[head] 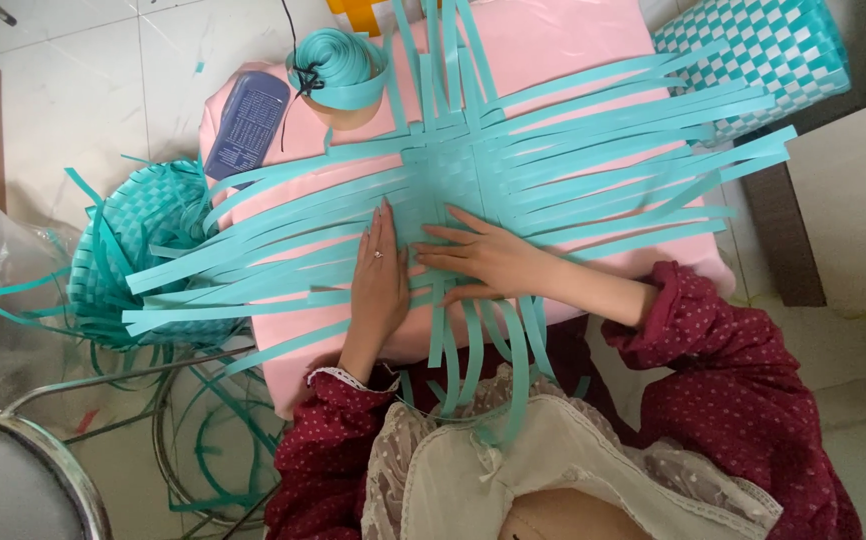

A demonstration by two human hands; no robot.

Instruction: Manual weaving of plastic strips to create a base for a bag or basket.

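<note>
While left hand point(378, 280) flattens teal strips point(283, 265), right hand point(483, 258) seemingly pinches one.

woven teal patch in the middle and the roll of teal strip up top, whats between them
In the head view, loose teal strips fan across the pink board between the woven patch and the strip roll; nothing else.

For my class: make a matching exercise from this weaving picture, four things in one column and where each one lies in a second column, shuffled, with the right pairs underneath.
Things
1. left hand
2. roll of turquoise strip
3. finished woven piece
4. dark blue flat case

Places
A. top right corner, beyond the pink cushion
B. flat on the strips, just left of the woven centre
C. on the cushion's upper left edge
D. at the cushion's top, right of the case

Pairs: 1-B, 2-D, 3-A, 4-C
</note>
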